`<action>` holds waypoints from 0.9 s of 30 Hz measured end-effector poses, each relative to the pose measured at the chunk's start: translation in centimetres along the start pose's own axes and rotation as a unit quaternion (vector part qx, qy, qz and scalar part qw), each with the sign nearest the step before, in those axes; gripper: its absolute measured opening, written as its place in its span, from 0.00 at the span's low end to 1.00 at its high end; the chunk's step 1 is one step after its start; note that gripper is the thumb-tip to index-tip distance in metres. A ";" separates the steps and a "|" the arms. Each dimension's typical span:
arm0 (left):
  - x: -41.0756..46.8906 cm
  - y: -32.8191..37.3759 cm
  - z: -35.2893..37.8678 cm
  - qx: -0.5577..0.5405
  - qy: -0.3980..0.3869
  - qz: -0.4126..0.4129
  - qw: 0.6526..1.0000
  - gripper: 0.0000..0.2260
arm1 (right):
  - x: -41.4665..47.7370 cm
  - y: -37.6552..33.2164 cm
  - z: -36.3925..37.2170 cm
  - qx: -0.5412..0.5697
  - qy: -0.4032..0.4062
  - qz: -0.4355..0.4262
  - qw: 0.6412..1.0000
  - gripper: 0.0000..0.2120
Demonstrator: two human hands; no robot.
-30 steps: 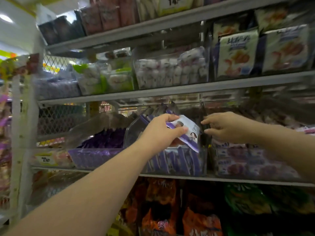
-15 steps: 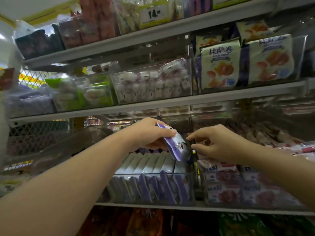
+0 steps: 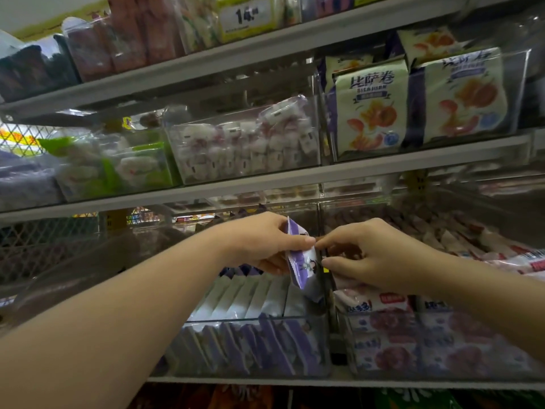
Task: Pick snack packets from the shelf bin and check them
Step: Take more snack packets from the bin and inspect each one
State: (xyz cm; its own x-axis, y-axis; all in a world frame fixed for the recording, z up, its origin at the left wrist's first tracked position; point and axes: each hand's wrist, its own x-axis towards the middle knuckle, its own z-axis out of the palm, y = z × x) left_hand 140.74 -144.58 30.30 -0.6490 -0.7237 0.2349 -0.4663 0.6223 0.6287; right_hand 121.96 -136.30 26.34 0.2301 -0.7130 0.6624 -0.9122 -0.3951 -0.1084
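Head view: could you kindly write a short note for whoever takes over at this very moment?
Left grip: holds one purple snack packet above the clear shelf bin.
Right grip: pinches that packet's right edge with thumb and forefinger.
Done: one packet is out of the bin, held between both hands.
Left: check it, then go through the stacked packets that stand in the bin.

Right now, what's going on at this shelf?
A person holds a purple-and-white snack packet up over the clear bin of matching packets, apparently checking it. The left hand grips the packet from its left side, while the right hand pinches its right edge between thumb and forefinger. The packet sits above the bin's rim.
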 end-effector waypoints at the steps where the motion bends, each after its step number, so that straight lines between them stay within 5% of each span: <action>1: 0.1 -0.3 0.5 -0.002 0.006 0.003 1.000 0.10 | 0.0 0.0 0.0 0.004 0.001 0.000 1.000 0.14; 7: -0.4 -2.7 4.0 0.110 0.180 0.131 0.969 0.05 | -0.1 0.0 0.2 0.002 -0.002 -0.004 1.000 0.14; 10: -1.8 -3.8 5.1 0.107 0.129 0.149 0.975 0.06 | -0.2 -0.2 0.3 -0.023 -0.004 -0.009 1.000 0.16; 14: -3.1 -4.7 3.7 0.134 -0.002 0.113 0.984 0.23 | -0.3 -0.4 0.3 -0.031 -0.005 -0.009 0.999 0.17; 20: -1.1 -4.0 5.2 0.236 0.084 0.140 0.958 0.31 | -0.4 -0.6 0.2 -0.019 0.002 -0.003 1.000 0.16; 27: -1.4 -4.0 4.1 0.275 0.035 0.163 0.947 0.27 | -0.5 -0.3 0.3 -0.001 0.002 0.000 1.000 0.15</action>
State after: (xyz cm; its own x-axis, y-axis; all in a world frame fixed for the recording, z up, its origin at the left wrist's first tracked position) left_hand 141.01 -144.84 24.47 -0.7799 -0.4719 0.4112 -0.5025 0.8637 0.0382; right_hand 122.22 -135.99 25.80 0.2282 -0.7108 0.6654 -0.9128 -0.3939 -0.1077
